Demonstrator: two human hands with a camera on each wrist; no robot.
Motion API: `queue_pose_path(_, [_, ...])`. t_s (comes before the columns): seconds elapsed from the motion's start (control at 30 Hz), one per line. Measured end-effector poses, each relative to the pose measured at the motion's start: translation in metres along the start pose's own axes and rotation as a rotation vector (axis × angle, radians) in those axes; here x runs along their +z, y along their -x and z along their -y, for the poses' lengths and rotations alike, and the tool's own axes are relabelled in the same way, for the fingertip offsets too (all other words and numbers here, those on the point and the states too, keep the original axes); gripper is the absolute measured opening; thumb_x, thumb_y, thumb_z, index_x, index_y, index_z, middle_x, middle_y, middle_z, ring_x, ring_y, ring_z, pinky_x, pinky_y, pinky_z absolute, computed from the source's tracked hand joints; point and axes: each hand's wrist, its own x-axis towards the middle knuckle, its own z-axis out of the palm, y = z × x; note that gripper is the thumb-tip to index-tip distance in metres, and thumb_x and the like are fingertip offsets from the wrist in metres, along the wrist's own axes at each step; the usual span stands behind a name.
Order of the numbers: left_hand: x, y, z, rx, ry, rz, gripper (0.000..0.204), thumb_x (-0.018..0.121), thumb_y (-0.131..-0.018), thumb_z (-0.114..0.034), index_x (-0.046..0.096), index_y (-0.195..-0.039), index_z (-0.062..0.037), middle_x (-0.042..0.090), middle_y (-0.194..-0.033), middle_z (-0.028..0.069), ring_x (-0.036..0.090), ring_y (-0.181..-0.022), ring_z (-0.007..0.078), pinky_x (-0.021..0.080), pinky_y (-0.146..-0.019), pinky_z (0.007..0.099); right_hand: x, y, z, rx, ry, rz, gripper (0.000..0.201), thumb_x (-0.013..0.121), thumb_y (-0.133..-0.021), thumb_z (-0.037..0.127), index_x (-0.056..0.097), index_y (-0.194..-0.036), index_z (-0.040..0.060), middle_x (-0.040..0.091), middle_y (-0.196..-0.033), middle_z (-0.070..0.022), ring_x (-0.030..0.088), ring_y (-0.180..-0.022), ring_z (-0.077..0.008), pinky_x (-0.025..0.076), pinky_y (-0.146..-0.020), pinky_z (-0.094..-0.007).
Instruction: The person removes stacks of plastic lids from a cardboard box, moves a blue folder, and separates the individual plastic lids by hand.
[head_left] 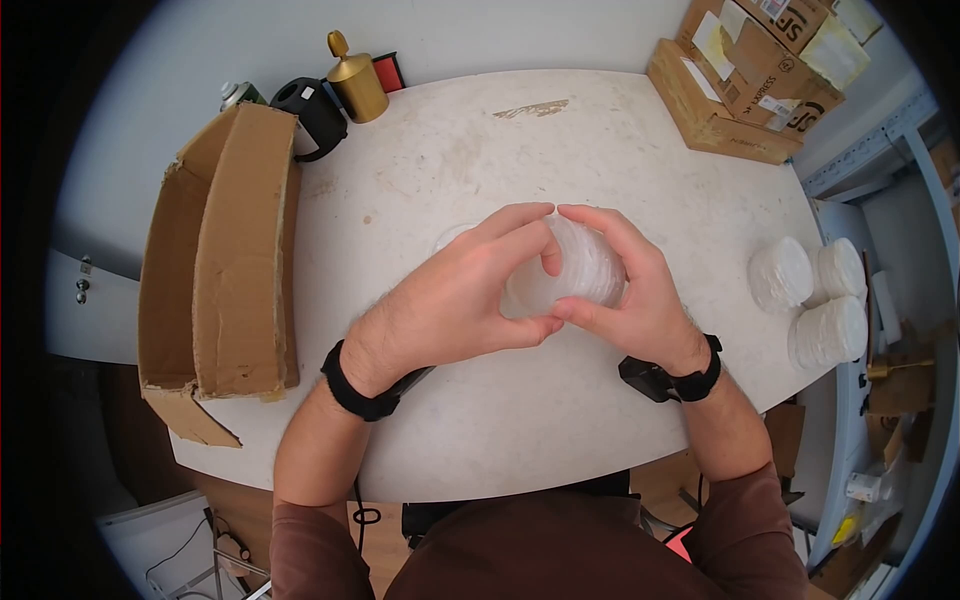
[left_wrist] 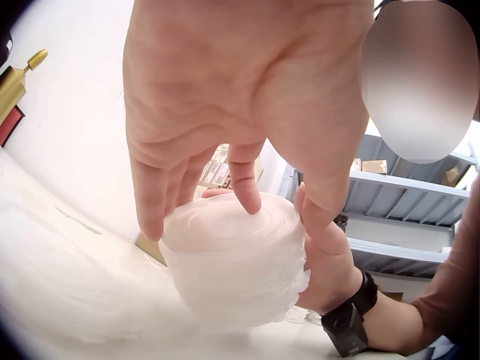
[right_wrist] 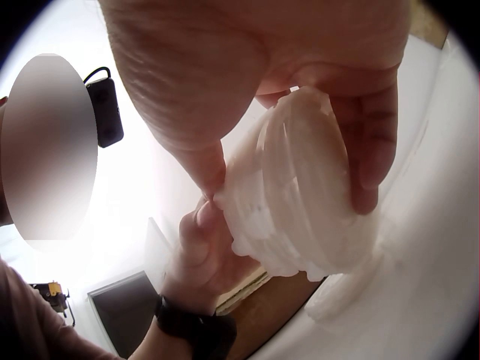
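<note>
A whitish, translucent round bundle with ridged, ragged-edged layers [head_left: 575,270] is held between both hands above the table. The left hand [head_left: 450,290] grips its left side, one finger bent onto its flat round face, seen in the left wrist view [left_wrist: 232,225]. Curled round the other side, the right hand [head_left: 645,290] has its thumb near the left thumb and its fingertips close to the left fingertips. In the right wrist view the bundle's layered side [right_wrist: 292,187] shows tilted between thumb and fingers. Part of a pale round thing [head_left: 455,236] shows behind the left hand.
Several white wrapped round bundles [head_left: 780,274] stand at the table's right edge. An open cardboard box [head_left: 245,250] is on the left. Behind it stand a black container [head_left: 312,118] and a gold bottle [head_left: 358,88]. Stacked cartons [head_left: 750,80] occupy the back right corner, near blue shelving [head_left: 925,180].
</note>
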Motion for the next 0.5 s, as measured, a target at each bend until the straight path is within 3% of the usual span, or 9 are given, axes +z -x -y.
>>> queue_pose_path(0.17, [0.005,-0.001,-0.003,-0.037,0.036,-0.030,0.043,0.094,-0.079,-0.017,0.061,-0.105,-0.0081,0.055,-0.155,0.0246,0.059,-0.138,0.0446,0.052,-0.112,0.0456,0.000,0.000,0.002,0.013,0.020,0.001,0.078,0.093,-0.079,0.016,0.059,-0.149,0.0037,0.065,-0.140,-0.0163,0.067,-0.127,-0.0313,0.055,-0.106,-0.0409])
queue_pose_path(0.5, [-0.009,0.000,-0.004,-0.096,-0.028,0.102,0.038,0.093,-0.079,-0.013,0.063,-0.102,-0.0061,0.055,-0.155,0.0243,0.062,-0.134,0.0439,0.055,-0.108,0.0449,0.000,0.000,-0.001,-0.005,0.040,0.016,0.079,0.095,-0.080,0.019,0.059,-0.148,0.0031,0.066,-0.139,-0.0159,0.067,-0.127,-0.0317,0.055,-0.105,-0.0416])
